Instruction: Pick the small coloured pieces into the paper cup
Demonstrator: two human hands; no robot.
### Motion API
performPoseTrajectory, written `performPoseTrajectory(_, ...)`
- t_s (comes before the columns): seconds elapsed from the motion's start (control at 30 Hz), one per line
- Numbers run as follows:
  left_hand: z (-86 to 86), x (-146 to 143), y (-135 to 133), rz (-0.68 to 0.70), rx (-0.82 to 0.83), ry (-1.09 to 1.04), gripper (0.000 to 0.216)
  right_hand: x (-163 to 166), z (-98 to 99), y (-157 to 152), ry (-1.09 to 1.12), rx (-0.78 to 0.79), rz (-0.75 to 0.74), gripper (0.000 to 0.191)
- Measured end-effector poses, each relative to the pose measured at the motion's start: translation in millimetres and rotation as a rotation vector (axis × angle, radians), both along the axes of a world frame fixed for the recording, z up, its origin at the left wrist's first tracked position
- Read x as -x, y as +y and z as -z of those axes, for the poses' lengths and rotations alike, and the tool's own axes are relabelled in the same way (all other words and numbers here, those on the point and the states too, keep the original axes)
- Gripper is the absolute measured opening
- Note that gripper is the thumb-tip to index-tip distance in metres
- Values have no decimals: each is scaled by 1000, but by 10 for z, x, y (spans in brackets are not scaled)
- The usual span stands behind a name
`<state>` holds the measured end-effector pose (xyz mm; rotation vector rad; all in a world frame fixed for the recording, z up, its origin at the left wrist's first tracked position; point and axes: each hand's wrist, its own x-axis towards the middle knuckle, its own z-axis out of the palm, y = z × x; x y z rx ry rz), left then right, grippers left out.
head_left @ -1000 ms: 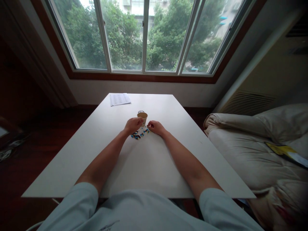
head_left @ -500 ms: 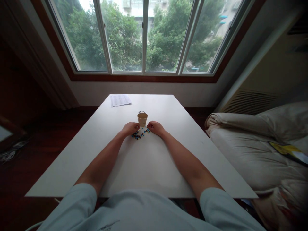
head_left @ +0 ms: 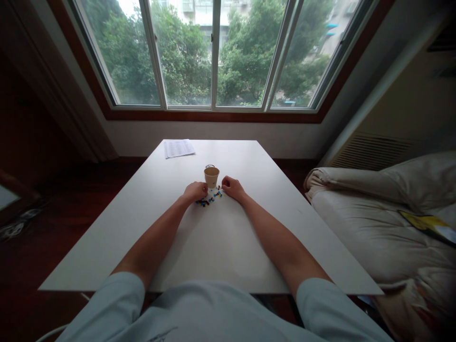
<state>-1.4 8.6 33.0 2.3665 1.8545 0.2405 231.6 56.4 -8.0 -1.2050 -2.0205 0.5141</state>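
One cup [head_left: 211, 178] stands upright on the table [head_left: 221, 251], mouth up, long axis vertical, at the far side of small pieces [head_left: 217, 194]. Left hand [head_left: 195, 191] and right hand [head_left: 232, 186]: fingers curled; gap and contents cannot be determined.

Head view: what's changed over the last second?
The left hand has moved down and left from in front of the cup, nearer the small pieces; the right hand has edged right. Whether either holds anything is unclear. The cup and the papers stayed put.
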Motion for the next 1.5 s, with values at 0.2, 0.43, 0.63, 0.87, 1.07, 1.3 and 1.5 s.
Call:
performPoseTrajectory(0.2, 8, -54, -13, -35, 22, 9, 23, 5, 7, 27, 18, 0, 5, 14)
performPoseTrajectory(0.43, 44, -113, -28, -62, 2, -9, 29, 44, 20, 19, -146, -41, -69, 13)
performPoseTrajectory(0.63, 41, -41, 8, -51, 23, -80, 31, 57, 11, 11, -213, -76, -70, 11)
performPoseTrajectory(0.87, -23, 57, 41, 60, 62, -80, 26, 62, -18, -15, -230, -53, -50, 11)
performPoseTrajectory(1.07, -40, 83, 48, 107, 93, -62, 29, 72, -37, -38, -255, -52, -60, 10)
performPoseTrajectory(1.3, -82, 78, 42, 167, 155, -46, 38, 77, -50, -53, -304, -77, -43, 6)
performPoseTrajectory(1.5, -82, 93, 42, 158, 120, -37, 32, 61, -36, -39, -242, -61, -19, 5)
